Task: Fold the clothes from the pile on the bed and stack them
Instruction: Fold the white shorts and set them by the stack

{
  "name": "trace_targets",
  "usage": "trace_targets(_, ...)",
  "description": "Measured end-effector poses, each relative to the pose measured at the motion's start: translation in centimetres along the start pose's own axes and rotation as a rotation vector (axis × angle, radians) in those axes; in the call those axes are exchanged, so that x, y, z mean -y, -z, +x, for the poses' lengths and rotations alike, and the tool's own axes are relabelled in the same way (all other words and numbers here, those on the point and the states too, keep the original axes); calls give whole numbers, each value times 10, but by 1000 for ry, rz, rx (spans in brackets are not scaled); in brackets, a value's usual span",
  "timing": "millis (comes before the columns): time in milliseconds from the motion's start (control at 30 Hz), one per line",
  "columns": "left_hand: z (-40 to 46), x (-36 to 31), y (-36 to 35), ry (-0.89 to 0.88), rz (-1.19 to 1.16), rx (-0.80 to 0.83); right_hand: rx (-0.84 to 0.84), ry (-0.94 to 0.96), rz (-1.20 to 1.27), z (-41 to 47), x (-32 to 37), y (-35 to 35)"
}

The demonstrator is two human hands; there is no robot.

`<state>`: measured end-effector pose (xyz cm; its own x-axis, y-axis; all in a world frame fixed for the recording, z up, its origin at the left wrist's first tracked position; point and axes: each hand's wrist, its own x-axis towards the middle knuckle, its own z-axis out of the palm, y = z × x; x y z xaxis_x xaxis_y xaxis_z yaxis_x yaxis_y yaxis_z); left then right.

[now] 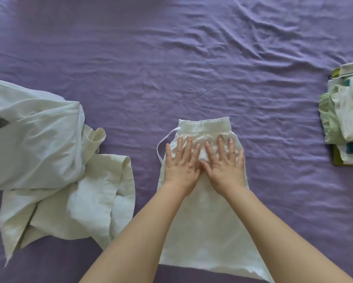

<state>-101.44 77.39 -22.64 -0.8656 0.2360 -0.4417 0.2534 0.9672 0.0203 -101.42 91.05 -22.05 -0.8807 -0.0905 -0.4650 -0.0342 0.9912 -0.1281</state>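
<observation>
White drawstring garment [204, 217], skirt or shorts, cannot tell which, lies flat on the purple bed sheet [171, 68], gathered waistband away from the person, hem toward them. Left hand [181, 164] and right hand [224, 164] rest side by side just below the waistband, thumbs touching, fingers straight and spread, palms pressing the cloth; neither grips anything. Reads as smoothing before the first fold. Loose drawstring loop [163, 144] trails off the garment's left edge onto the sheet. Risk: if it is left out it likely gets trapped in a fold or dangles from the finished piece. Second risk: the sheet beneath is heavily creased, so pressing outward may drag sheet and cloth together and set new wrinkles rather than clear them. Third: the thin fabric looks slippery and a fold may slide open on lifting. Unfolded pile [44, 156], pale blue and cream, sits well apart at the left, one cream flap reaching toward the garment but not touching. Folded stack [347, 115] sits at the right frame edge, partly cut off. Open sheet lies beyond the waistband and on both sides, enough room for folding inward and carrying rightward.
</observation>
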Motion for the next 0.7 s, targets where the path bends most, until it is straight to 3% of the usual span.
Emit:
trace_targets(300,25,27,-37,-55,-125,41,113,61,-6,34,-17,-16)
trace_targets(333,24,26,-32,-63,-133,72,37,62,14,32,-14,-6)
trace_targets(433,16,21,-13,-35,-62,79,-447,120,85,38,-6,26)
trace_targets(467,10,17,-5,-28,-33,41,-500,134,71,47,-3,37)
trace_targets(533,-9,6,6,-24,-71,-134,-263,160,10,69,4,53)
trace_targets(600,-29,-5,3,-50,-342,-328,34,160,-21,88,10,60)
trace_targets(633,-35,-8,4,-43,-583,-295,96,152,-51,94,12,62)
trace_targets(700,-43,-11,10,104,-1135,-29,69,105,-120,99,13,62)
